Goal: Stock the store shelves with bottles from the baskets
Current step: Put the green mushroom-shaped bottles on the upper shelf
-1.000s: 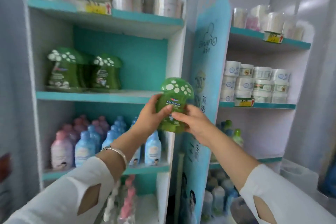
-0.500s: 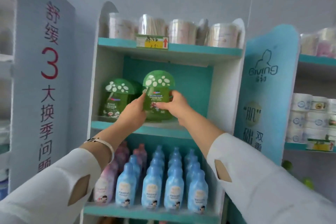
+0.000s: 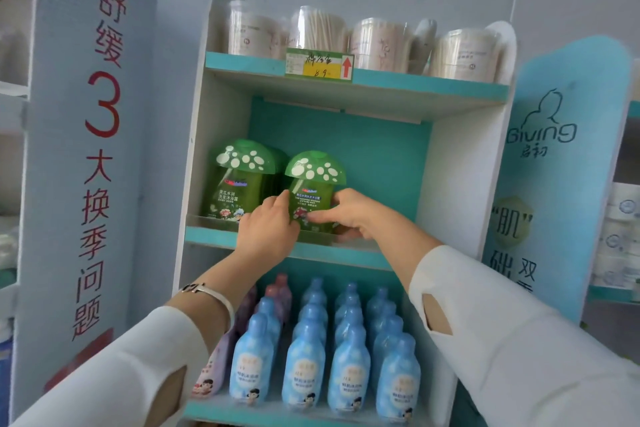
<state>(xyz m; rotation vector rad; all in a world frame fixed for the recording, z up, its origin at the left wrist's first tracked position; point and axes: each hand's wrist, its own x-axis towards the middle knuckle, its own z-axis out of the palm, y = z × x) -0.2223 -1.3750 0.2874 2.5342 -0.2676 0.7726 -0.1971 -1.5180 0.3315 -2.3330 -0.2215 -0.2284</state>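
A green bottle (image 3: 313, 191) with a white-spotted mushroom cap stands upright at the middle shelf (image 3: 346, 255), its base hidden. Both hands grip its lower body. The left hand (image 3: 268, 229) curls round its left side, and the right hand (image 3: 349, 215) wraps its right side, thumb across the label. Matching green bottles (image 3: 239, 180) stand just to its left. Blue bottles (image 3: 304, 367) fill the shelf below, and clear tubs (image 3: 318, 29) line the top, above a yellow price tag (image 3: 318, 65).

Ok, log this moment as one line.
step: green mushroom-cap bottle upright at middle shelf | left hand: holds bottle | right hand: holds bottle | beside: matching green bottles on its left
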